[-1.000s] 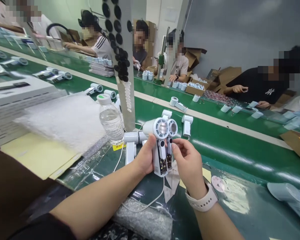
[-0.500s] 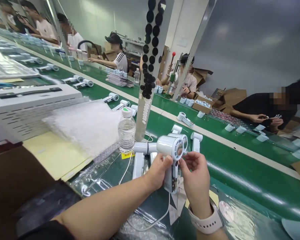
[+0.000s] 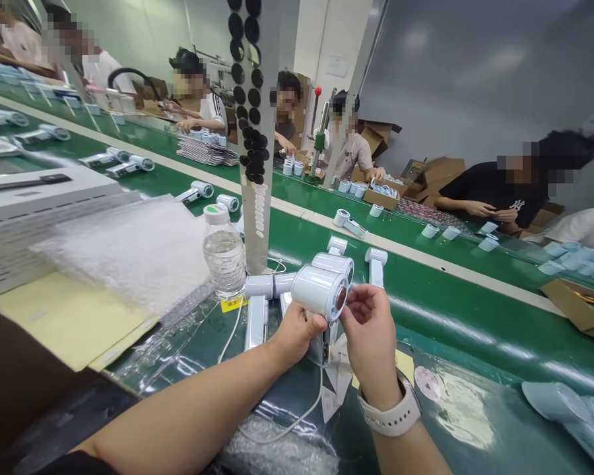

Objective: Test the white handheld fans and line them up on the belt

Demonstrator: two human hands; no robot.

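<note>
Gripping fan (image 3: 319,290) with left hand (image 3: 297,333), wrapped round its neck above tabletop (image 3: 499,376); right hand (image 3: 371,330) curled nearly closed at rim, cannot tell if pinching anything. Best to brace neck firmly, touch rim lightly. Clear liquid in bottle (image 3: 224,254), blue parts in far carton (image 3: 380,200).

Single head-worn view, looking forward and down from behind left hand (image 3: 294,335) and right hand (image 3: 370,333), both near; green conveyor (image 3: 455,316) beyond, co-workers (image 3: 497,188) farther off.
</note>
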